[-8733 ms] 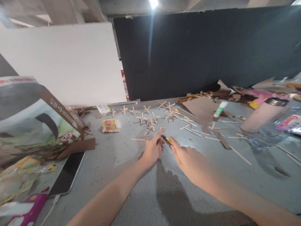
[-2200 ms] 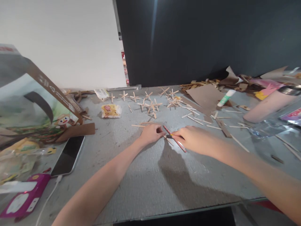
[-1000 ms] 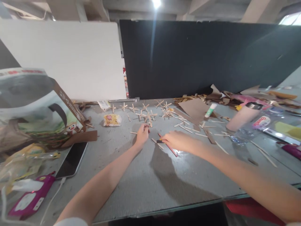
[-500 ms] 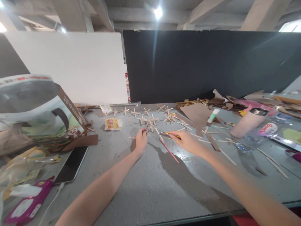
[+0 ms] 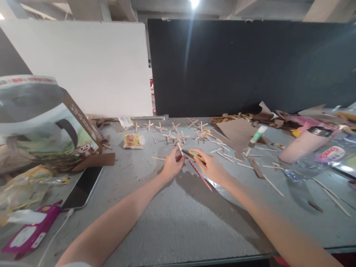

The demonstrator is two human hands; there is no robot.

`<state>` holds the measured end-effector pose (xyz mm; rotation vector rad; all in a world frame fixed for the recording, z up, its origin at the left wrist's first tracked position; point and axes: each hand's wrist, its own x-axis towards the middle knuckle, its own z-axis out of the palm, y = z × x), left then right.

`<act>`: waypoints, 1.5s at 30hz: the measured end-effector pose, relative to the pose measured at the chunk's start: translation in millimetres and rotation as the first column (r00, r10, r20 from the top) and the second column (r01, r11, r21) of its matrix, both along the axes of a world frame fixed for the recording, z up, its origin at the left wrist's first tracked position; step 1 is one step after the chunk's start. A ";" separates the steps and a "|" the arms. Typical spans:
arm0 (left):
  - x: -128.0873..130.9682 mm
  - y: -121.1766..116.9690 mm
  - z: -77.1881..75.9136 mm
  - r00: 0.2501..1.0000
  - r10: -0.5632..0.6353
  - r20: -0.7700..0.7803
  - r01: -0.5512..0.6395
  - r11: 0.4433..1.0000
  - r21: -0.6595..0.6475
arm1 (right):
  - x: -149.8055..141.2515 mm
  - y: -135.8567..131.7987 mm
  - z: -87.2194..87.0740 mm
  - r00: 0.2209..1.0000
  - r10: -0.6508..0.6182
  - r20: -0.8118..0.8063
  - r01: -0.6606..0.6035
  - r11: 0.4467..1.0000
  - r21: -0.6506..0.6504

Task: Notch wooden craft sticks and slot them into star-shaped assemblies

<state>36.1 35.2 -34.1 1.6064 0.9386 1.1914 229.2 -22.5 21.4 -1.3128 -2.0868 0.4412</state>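
The left hand (image 5: 172,165) pinches a pale stick (image 5: 180,148), its length slanting away, slightly left; the right hand (image 5: 210,167) grips a yellow-black cutter (image 5: 191,154), tip pointing left and away.

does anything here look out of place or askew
Yes, mostly clutter: crumpled brown scraps are heaped along the black panel, and loose pale sticks lie strewn at odd angles right of the right hand. The pink tumbler looks tilted, though the wide view may cause that.
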 end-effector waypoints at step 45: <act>-4.1 11.9 -5.3 0.996 -0.056 0.076 0.065 0.991 -0.118 | -23.8 5.9 -2.1 0.978 -0.021 0.208 0.025 1.000 -0.013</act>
